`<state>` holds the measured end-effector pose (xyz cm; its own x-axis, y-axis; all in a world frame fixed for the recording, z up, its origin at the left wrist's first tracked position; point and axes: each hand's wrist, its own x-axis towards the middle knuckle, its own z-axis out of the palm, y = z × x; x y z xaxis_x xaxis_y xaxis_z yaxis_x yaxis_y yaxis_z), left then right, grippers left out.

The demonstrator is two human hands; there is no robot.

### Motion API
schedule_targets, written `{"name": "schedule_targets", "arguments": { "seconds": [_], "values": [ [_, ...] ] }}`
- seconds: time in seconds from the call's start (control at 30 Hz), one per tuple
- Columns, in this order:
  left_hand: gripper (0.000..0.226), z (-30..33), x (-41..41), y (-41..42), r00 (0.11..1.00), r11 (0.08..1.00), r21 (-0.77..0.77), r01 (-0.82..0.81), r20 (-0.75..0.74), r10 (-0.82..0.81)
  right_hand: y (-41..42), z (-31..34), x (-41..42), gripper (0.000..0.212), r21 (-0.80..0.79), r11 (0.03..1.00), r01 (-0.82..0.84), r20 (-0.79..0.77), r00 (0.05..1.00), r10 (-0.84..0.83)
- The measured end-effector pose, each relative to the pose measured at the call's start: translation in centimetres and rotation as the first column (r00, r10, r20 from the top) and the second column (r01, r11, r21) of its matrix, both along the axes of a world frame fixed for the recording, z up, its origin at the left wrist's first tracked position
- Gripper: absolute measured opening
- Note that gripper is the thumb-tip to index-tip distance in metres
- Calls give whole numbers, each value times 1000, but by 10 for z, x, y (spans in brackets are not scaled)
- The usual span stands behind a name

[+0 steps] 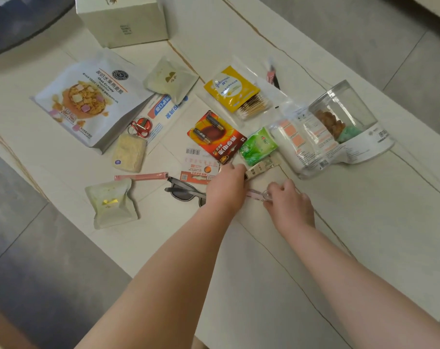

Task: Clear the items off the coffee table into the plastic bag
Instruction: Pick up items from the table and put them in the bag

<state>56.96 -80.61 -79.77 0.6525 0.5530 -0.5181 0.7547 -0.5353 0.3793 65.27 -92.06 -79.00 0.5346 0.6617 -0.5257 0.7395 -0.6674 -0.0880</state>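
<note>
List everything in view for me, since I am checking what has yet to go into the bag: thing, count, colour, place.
cereal pouch: 1, white, far left of table
box: 1, pale cream, far edge
snack sachets: 2, pale green, one centre, one near left
cotton swab pack: 1, yellow, centre right
battery card: 1, red-orange, centre
green packet: 1, beside the batteries
clear jar: 1, right, on its side
sunglasses: 1, dark, beside the left hand
pink stick: 1, near left
left hand: on the table by small packets
right hand: closed on a small clear item
</note>
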Motion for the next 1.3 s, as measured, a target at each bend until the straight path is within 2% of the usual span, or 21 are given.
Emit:
{"name": "schedule_targets", "arguments": {
  "seconds": [0.2,0.33,0.53,0.73,0.83,0.93,1.1,1.3],
  "values": [
    [30,-5,18,-9,997,997,50,-51,61,48,-11,1,8,18,21,999,46,-30,999,-45],
    [24,-9,25,-15,995,991,100,-86,66,80,-16,6,14,21,-18,997,71,-37,997,-71],
    [19,-10,27,-22,995,985,141,-99,21,97,-35,14,17,19,-72,995,76,-59,995,-80],
    [20,-5,19,-38,996,995,94,-41,-75,48,-48,18,18,23,-74,975,212,-91,972,-218],
    [19,6,9,-47,984,988,1,-152,-93,151,-49,27,17,19,-89,966,243,-142,957,-254],
    [10,23,-5,-55,953,946,-126,-299,-84,290,-48,42,12,8,-95,952,292,-296,904,-307],
    [10,67,-37,-55,936,920,-186,-344,-140,322,-39,83,-5,9,-34,935,352,-452,829,-328],
    [33,130,-86,-51,819,778,-268,-569,-102,564,-33,128,-41,13,-37,923,383,-543,768,-340]
  ]
}}
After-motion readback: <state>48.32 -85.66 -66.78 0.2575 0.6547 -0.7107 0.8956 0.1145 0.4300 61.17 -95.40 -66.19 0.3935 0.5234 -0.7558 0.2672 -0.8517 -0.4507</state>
